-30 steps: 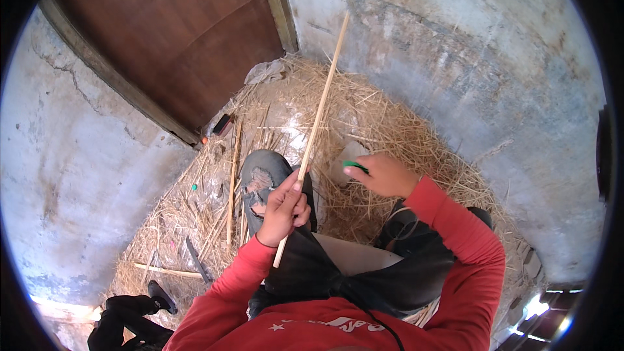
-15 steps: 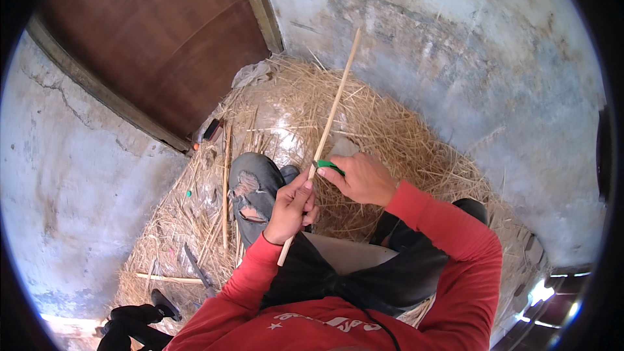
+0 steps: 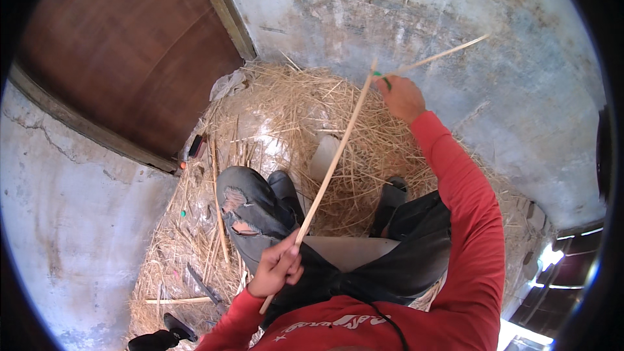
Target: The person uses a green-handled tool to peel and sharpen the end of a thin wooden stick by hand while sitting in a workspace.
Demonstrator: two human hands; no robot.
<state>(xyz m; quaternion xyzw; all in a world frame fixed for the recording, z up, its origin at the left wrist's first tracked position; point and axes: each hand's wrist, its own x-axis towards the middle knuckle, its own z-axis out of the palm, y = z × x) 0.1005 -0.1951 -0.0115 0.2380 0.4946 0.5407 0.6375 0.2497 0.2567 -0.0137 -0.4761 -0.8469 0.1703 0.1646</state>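
A long pale bamboo stick (image 3: 333,162) runs slantwise from my lap up toward the wall. Near its lower end, my left hand (image 3: 278,268) is closed around it, with the butt poking out below. At the far end is my right hand (image 3: 403,99), closed on a small knife (image 3: 386,81) with a green handle; the blade is mostly hidden by the fingers. From beside that hand a thin bamboo strip (image 3: 448,51) sticks out to the right, apart from the stick at its outer end. Whether the strip is still joined to the stick I cannot tell.
Straw-like shavings (image 3: 351,201) cover the floor around my legs. To the left lie long bamboo pieces (image 3: 218,201), a dark long blade (image 3: 203,283) and a black-and-red object (image 3: 195,146). Another person's shoe (image 3: 180,327) shows lower left. A wall (image 3: 455,0) and a brown door (image 3: 130,45) bound the corner.
My right hand has slid with the knife up the stick to its far end, and a thin strip now juts out there. My left hand has moved down toward my lap with the stick.
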